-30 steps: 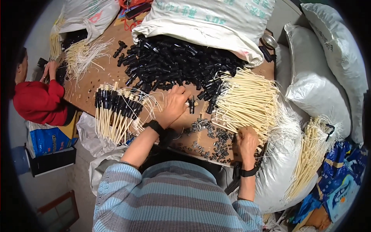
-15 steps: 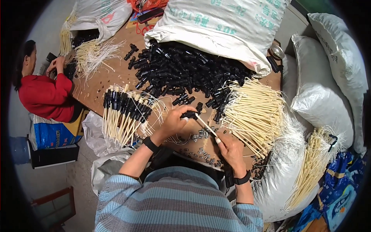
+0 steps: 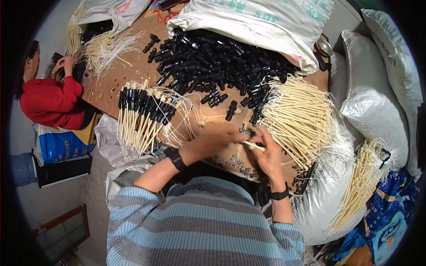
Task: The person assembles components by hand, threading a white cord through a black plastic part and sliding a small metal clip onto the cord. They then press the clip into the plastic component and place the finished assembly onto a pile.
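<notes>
My right hand [image 3: 269, 156] pinches a thin cream-coloured tube [image 3: 254, 145] between thumb and fingers above the near part of the table. My left hand [image 3: 213, 141] is smeared by motion, its fingertips close to the tube's end; whether they hold anything cannot be made out. Just beyond the hands lies a loose black plastic fitting [image 3: 230, 111], apart from a large heap of similar black fittings [image 3: 217, 62]. Small grey metal pieces [image 3: 239, 166] are scattered below the hands. To the right lies a thick pile of cream tubes [image 3: 297, 119] with white strings.
At the left lies a bundle of tubes with black fittings attached [image 3: 142, 117]. A white woven sack [image 3: 253, 26] spills the heap at the back of the brown table [image 3: 133, 66]. Full sacks [image 3: 368, 84] stand at the right. Far left, a person in red [image 3: 51, 99] works.
My left hand has moved right, toward my right hand, and the black fitting it held no longer shows in it. My right hand keeps the tube, now tilted flatter. The view has shifted slightly.
</notes>
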Demonstrator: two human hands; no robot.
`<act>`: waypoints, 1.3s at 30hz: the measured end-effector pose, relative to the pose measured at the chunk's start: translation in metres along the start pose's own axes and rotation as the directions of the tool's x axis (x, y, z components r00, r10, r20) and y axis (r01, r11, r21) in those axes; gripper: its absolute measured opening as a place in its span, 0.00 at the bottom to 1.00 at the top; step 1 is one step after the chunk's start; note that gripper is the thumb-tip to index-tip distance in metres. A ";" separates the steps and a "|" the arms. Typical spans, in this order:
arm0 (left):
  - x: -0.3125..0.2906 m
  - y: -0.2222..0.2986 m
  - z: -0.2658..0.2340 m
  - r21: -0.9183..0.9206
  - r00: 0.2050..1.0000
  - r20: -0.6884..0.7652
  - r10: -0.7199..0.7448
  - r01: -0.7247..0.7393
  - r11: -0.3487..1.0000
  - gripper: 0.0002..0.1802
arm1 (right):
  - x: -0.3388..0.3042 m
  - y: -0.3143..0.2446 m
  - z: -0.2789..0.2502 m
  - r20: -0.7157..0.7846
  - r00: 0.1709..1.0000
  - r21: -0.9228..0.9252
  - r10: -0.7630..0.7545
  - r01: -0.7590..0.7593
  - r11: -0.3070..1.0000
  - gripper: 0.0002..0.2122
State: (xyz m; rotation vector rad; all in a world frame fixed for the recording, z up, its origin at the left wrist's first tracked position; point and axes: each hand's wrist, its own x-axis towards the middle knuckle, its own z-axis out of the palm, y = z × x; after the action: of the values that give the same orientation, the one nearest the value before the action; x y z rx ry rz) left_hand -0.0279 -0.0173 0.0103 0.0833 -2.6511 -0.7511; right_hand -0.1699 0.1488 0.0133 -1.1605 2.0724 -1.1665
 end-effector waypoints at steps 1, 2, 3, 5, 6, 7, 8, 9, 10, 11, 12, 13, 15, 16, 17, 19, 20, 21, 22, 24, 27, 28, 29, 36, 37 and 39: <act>0.004 0.017 0.000 0.037 0.988 0.152 -0.013 0.007 0.999 0.14 | 0.003 -0.006 0.007 0.055 0.998 0.070 -0.033 0.029 0.997 0.26; 0.007 0.025 -0.005 0.093 0.994 0.061 0.093 -0.099 0.991 0.12 | 0.005 0.004 0.008 0.133 0.991 -0.020 -0.031 0.034 0.999 0.14; 0.001 0.015 0.002 0.094 0.995 0.056 0.082 -0.087 0.992 0.12 | 0.005 0.003 0.004 0.144 0.989 -0.021 -0.033 0.036 0.999 0.14; -0.017 -0.021 0.015 0.018 0.966 -0.138 -0.217 0.222 0.975 0.05 | 0.001 0.003 -0.011 -0.040 0.995 0.757 0.086 -0.027 0.653 0.04; -0.022 -0.027 -0.004 0.019 0.926 -0.070 -0.370 0.372 0.928 0.07 | -0.003 0.015 -0.029 0.066 0.996 0.954 0.055 -0.079 0.290 0.06; -0.023 -0.028 -0.003 0.016 0.927 -0.064 -0.369 0.370 0.929 0.07 | -0.007 0.024 -0.035 0.018 0.992 0.963 -0.128 0.017 0.269 0.02; -0.024 -0.031 -0.001 -0.194 0.872 -0.023 -0.488 0.475 0.858 0.05 | -0.007 0.009 -0.029 0.026 0.996 0.769 -0.091 0.038 0.638 0.04; -0.023 -0.033 0.001 -0.389 0.807 0.040 -0.590 0.556 0.735 0.05 | -0.005 -0.004 -0.014 0.019 0.998 0.440 -0.057 0.043 0.897 0.08; -0.017 -0.025 0.005 -0.516 0.779 0.140 -0.611 0.584 0.627 0.10 | -0.003 -0.010 0.004 0.064 0.991 0.321 -0.120 0.093 0.942 0.11; -0.011 -0.018 0.009 -0.517 0.783 0.140 -0.606 0.580 0.630 0.10 | -0.001 -0.006 0.016 0.145 0.973 -0.070 -0.177 0.188 0.980 0.10; -0.007 -0.010 0.013 -0.518 0.794 0.174 -0.583 0.577 0.632 0.12 | 0.000 -0.003 0.029 0.090 0.968 -0.104 -0.233 0.242 0.965 0.10; -0.004 -0.005 0.013 -0.518 0.803 0.209 -0.558 0.575 0.633 0.15 | 0.000 -0.002 0.038 0.037 0.956 -0.140 -0.290 0.292 0.946 0.09; -0.006 -0.003 0.005 -0.509 0.786 0.185 -0.590 0.590 0.626 0.16 | -0.003 -0.008 0.037 0.045 0.991 -0.091 -0.125 0.128 0.988 0.08; -0.008 -0.007 0.006 -0.459 0.805 0.190 -0.562 0.579 0.674 0.17 | -0.002 -0.009 0.035 0.014 0.993 -0.083 -0.114 0.114 0.990 0.07; -0.010 -0.009 0.007 -0.407 0.825 0.200 -0.529 0.561 0.721 0.18 | -0.002 -0.009 0.034 -0.022 0.995 -0.076 -0.099 0.097 0.992 0.06; -0.016 -0.011 0.013 -0.380 0.870 0.123 -0.478 0.486 0.787 0.19 | -0.004 -0.004 0.035 -0.036 0.974 -0.177 -0.225 0.215 0.960 0.05; -0.018 -0.011 0.015 -0.343 0.906 0.042 -0.421 0.409 0.846 0.20 | -0.005 -0.005 0.035 -0.086 0.975 -0.196 -0.206 0.186 0.963 0.04; -0.019 -0.012 0.014 -0.344 0.904 0.044 -0.425 0.413 0.843 0.20 | -0.005 -0.005 0.034 -0.135 0.973 -0.213 -0.187 0.155 0.965 0.03; -0.020 -0.012 0.014 -0.265 0.923 0.039 -0.383 0.379 0.887 0.21 | -0.005 -0.003 0.033 -0.134 0.975 -0.215 -0.178 0.147 0.966 0.05; -0.021 -0.012 0.014 -0.184 0.940 0.041 -0.339 0.341 0.922 0.22 | -0.003 -0.007 0.034 -0.157 0.971 -0.192 -0.181 0.149 0.970 0.05; -0.017 -0.008 0.013 -0.170 0.942 0.046 -0.334 0.337 0.926 0.21 | -0.001 -0.006 0.036 -0.175 0.966 -0.186 -0.190 0.157 0.970 0.05; -0.017 -0.006 0.012 -0.178 0.943 0.042 -0.330 0.332 0.926 0.21 | -0.001 -0.006 0.036 -0.170 0.967 -0.196 -0.192 0.158 0.968 0.04; -0.016 -0.004 0.011 -0.186 0.944 0.038 -0.328 0.329 0.926 0.21 | -0.001 -0.007 0.036 -0.163 0.967 -0.204 -0.193 0.159 0.966 0.03; -0.016 -0.003 0.014 -0.169 0.951 0.080 -0.299 0.308 0.936 0.22 | -0.002 -0.005 0.037 -0.131 0.969 -0.154 -0.212 0.191 0.969 0.03; -0.017 -0.004 0.014 -0.180 0.953 0.063 -0.296 0.302 0.936 0.23 | -0.002 -0.004 0.036 -0.129 0.969 -0.165 -0.211 0.189 0.968 0.04; -0.017 -0.005 0.014 -0.192 0.955 0.047 -0.292 0.296 0.936 0.23 | -0.003 -0.002 0.034 -0.128 0.970 -0.176 -0.209 0.185 0.967 0.04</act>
State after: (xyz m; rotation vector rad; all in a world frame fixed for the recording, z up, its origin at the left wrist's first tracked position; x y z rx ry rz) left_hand -0.0173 -0.0117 -0.0092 0.4295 -2.5950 -1.1109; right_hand -0.1425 0.1360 -0.0027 -1.4251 2.2381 -1.2229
